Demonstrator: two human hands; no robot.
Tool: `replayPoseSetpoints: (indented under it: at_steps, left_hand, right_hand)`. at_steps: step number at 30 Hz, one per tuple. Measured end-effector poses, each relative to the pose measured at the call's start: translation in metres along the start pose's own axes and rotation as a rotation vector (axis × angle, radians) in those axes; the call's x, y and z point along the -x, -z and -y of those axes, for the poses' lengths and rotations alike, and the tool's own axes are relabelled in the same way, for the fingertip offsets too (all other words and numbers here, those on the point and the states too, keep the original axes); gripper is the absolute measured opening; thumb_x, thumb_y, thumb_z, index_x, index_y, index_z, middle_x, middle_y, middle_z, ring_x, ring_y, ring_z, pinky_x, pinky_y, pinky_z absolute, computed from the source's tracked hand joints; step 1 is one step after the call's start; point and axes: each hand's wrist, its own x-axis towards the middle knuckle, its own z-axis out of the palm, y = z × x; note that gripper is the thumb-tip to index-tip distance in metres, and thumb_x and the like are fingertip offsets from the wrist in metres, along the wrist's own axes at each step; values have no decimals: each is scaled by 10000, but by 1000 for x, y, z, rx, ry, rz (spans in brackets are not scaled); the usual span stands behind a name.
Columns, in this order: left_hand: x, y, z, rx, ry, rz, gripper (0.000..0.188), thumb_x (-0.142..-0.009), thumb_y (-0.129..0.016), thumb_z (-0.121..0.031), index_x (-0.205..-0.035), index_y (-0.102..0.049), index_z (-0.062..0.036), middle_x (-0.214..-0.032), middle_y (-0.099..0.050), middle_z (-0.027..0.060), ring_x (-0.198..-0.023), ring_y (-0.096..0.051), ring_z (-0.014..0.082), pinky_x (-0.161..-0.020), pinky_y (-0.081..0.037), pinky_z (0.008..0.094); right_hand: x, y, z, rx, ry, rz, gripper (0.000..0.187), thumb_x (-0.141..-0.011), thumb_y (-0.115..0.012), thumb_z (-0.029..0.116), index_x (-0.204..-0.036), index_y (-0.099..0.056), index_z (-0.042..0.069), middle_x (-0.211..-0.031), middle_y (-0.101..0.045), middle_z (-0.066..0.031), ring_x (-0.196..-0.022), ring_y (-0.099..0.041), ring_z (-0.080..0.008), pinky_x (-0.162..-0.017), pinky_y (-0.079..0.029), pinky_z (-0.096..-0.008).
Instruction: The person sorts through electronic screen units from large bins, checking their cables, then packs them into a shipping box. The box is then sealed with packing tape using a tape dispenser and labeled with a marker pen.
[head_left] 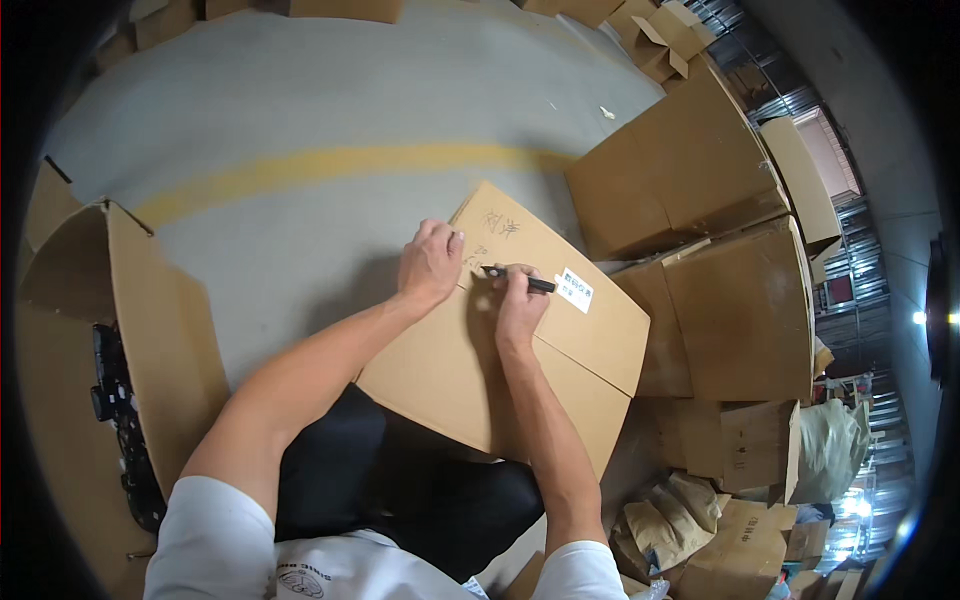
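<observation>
A brown cardboard box (440,370) sits tilted before me, close against my knees, its broad face turned up. My right hand (519,308) pinches a black marker pen (540,285), tip pointing left against the cardboard. Handwritten dark marks (497,225) run from the upper corner down to the pen tip. To the right of that hand, a white label (574,290) is stuck on the same face. Curled fingers of my left hand (431,266) rest on the box's left edge and grip it; the fingertips are partly hidden.
At the left stands an open carton (165,300) with black objects (120,430) inside. Large cartons (740,300) are stacked at the right, near my box. Lower right lie a brown crumpled sack (672,520) and a pale bag (830,450). A yellow line (350,160) crosses the grey floor.
</observation>
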Motion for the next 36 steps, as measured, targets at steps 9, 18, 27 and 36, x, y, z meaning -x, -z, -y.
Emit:
replayPoseSetpoints:
  at_steps: [9, 18, 27, 36]
  left_hand:
    - [23, 7, -19, 306, -302, 93, 231, -922, -665, -290, -954, -726, -69, -746, -640, 70, -702, -622, 229, -692, -477, 354]
    - [70, 58, -96, 1473, 352, 864, 186, -1006, -582, -247, -1022, -642, -72, -808, -643, 7, -748, -633, 130, -703, -534, 287]
    - [105, 50, -102, 1501, 399, 945, 195, -1006, -580, -248, -1041, -643, -67, -827, -648, 17, -752, -628, 132, -697, -522, 284]
    - [105, 47, -99, 1423, 296, 864, 233, -983, -618, -265, -988, -669, -38, -789, -664, 35, -695, -631, 124, -648, -518, 253]
  right_hand:
    - [-2, 35, 17, -518, -210, -70, 120, -895, -620, 93, -942, -601, -15, -838, -646, -119, -708, -616, -188, -687, -506, -293]
    - [85, 73, 117, -391, 109, -105, 160, -966, -571, 159, -941, -598, 4, -878, -637, -85, -775, -617, -152, -793, -511, -331]
    - [113, 83, 125, -342, 164, -128, 155, -964, -588, 140, -930, -617, -8, -818, -641, -66, -769, -614, -133, -765, -484, -284]
    - [119, 75, 125, -244, 120, -41, 173, -962, -647, 180, -933, -626, 11, -820, -647, -25, -797, -593, -65, -725, -480, -233]
